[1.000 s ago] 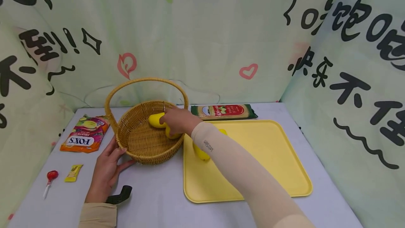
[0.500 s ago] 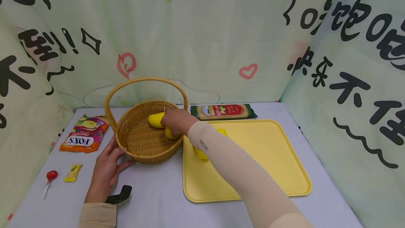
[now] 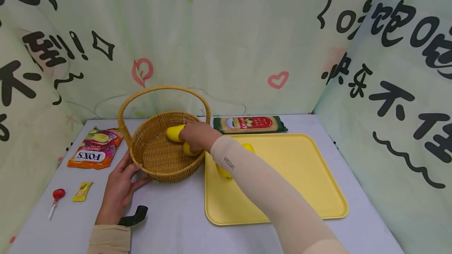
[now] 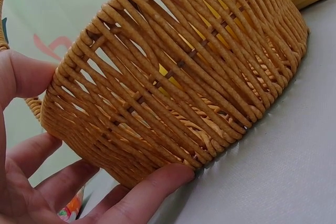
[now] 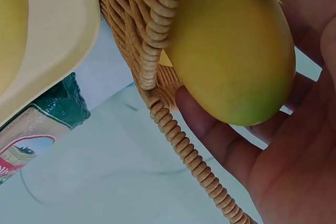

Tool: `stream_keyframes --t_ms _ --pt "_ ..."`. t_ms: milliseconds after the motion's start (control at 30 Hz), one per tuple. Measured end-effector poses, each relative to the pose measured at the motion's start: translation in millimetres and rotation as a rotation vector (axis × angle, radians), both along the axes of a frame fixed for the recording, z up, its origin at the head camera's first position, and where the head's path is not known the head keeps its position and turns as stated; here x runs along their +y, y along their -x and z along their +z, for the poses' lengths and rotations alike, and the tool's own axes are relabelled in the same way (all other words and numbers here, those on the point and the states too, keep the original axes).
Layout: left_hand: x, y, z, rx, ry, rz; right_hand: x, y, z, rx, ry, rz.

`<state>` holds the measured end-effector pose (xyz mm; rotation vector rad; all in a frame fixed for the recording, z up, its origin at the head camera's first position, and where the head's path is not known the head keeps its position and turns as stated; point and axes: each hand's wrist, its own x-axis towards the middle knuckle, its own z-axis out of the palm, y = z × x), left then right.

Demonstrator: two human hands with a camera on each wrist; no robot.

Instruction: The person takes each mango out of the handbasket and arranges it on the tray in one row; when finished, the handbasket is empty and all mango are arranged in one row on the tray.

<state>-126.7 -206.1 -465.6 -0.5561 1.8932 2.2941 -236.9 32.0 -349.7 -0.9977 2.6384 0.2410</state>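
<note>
The wicker basket (image 3: pixel 166 160) with its tall handle stands at the table's back. My left hand (image 3: pixel 120 189) holds its near left side, thumb at the rim and fingers spread along the woven wall (image 4: pixel 157 77). My right hand (image 3: pixel 199 136) reaches over the basket's right side. In the right wrist view its fingers curl round a yellow mango (image 5: pixel 236 51) with a greenish end, beside the basket rim. From the head, a yellow mango (image 3: pixel 174 133) shows left of the right hand and more yellow fruit (image 3: pixel 190 150) below it, partly covered by the hand.
A yellow tray (image 3: pixel 300 183) lies to the right; yellow fruit (image 3: pixel 248 147) on it is partly hidden by the right sleeve. Behind the tray is a green-ended packet (image 3: pixel 250 124). At left lie a FOX'S candy bag (image 3: pixel 95 150), a small yellow wrapped candy (image 3: pixel 82 191) and a red lollipop (image 3: pixel 58 195).
My right hand has shifted slightly left and lower over the basket, with its fingers less visible. The left hand and the basket have stayed in place.
</note>
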Motion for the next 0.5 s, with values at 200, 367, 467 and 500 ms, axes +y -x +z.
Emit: stream_keyframes --t_ms 200,367,467,500 --pt "1.2 -0.1 0.3 -0.006 0.001 0.004 2.9 -4.5 3.9 0.02 0.015 -0.001" --pt "1.9 -0.1 0.2 -0.004 0.009 0.003 9.0 -10.3 9.1 0.021 0.052 -0.012" --pt "1.6 -0.3 -0.2 -0.007 0.011 0.003 13.1 -12.9 12.3 0.034 0.07 -0.022" --pt "1.4 -0.4 -0.4 -0.008 0.012 0.004 14.5 -13.4 13.1 0.041 0.076 -0.026"
